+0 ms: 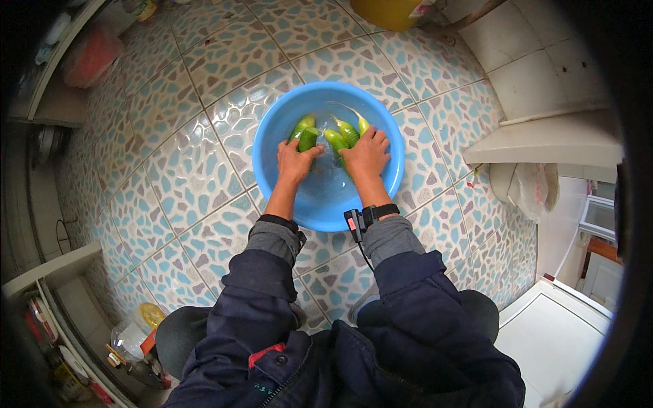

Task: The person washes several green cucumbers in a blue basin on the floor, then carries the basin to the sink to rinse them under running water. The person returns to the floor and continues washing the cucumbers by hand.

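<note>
A round blue plastic basin [327, 222] with water in it stands on the tiled floor. Several green radishes lie inside, some with thin pale root tips pointing away from me. On the left side of the basin, my left hand [297, 160] grips a cut-ended green radish [308, 139], and another radish [303, 125] lies against it. My right hand [368, 153] rests over the near ends of a group of radishes [347, 131] at the right; its fingertips touch them, but a firm hold cannot be made out.
A yellow container [385, 14] stands beyond the basin. Shelving [56, 265] with bottles is at the lower left, and a red plastic bag [93, 56] at the upper left. A pale ledge [546, 140] juts in at right, above a bin with a clear bag [533, 191].
</note>
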Demonstrator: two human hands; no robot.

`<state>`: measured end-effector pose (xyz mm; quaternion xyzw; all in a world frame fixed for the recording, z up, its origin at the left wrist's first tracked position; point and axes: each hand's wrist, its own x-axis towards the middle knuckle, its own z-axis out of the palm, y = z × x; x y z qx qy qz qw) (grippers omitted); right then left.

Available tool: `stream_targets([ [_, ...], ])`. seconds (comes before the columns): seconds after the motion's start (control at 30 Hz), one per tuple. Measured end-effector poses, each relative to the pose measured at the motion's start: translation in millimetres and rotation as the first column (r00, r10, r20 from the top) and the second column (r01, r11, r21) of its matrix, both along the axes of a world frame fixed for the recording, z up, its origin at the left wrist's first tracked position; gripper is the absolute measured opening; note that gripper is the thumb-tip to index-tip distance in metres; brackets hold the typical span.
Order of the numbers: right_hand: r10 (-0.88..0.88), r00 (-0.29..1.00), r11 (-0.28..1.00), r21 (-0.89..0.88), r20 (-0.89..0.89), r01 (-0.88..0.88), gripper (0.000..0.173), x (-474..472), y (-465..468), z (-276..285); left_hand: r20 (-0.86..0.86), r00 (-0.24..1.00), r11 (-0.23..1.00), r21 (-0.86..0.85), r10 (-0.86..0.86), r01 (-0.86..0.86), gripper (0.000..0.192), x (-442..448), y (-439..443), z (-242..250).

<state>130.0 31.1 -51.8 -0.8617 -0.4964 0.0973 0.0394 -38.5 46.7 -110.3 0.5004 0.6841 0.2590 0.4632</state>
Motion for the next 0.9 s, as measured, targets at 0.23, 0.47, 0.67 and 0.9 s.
stream_targets([
  [0.23, -0.140, 0.895, 0.986, -0.145, -0.423, 0.085, 0.108, 14, 7, -49, 0.256, 0.952, 0.985, -0.088, 0.168, -0.150, 0.043, 20, 0, -18],
  [0.47, -0.165, 0.318, 0.984, -0.136, -0.933, 0.113, 0.063, 39, -12, -55, 0.488, 0.805, 0.922, -0.346, 0.336, -0.175, 0.052, 6, -2, 4],
  [0.67, -0.226, 0.166, 0.971, -0.209, -0.960, 0.115, 0.050, 15, -16, -16, 0.558, 0.695, 0.835, -0.539, 0.453, -0.112, 0.055, 7, -4, 10],
  [0.9, -0.086, 0.241, 0.984, -0.044, -0.967, 0.175, 0.048, -4, -16, -33, 0.754, 0.461, 0.823, -0.561, 0.468, 0.082, 0.068, 4, -17, 17],
])
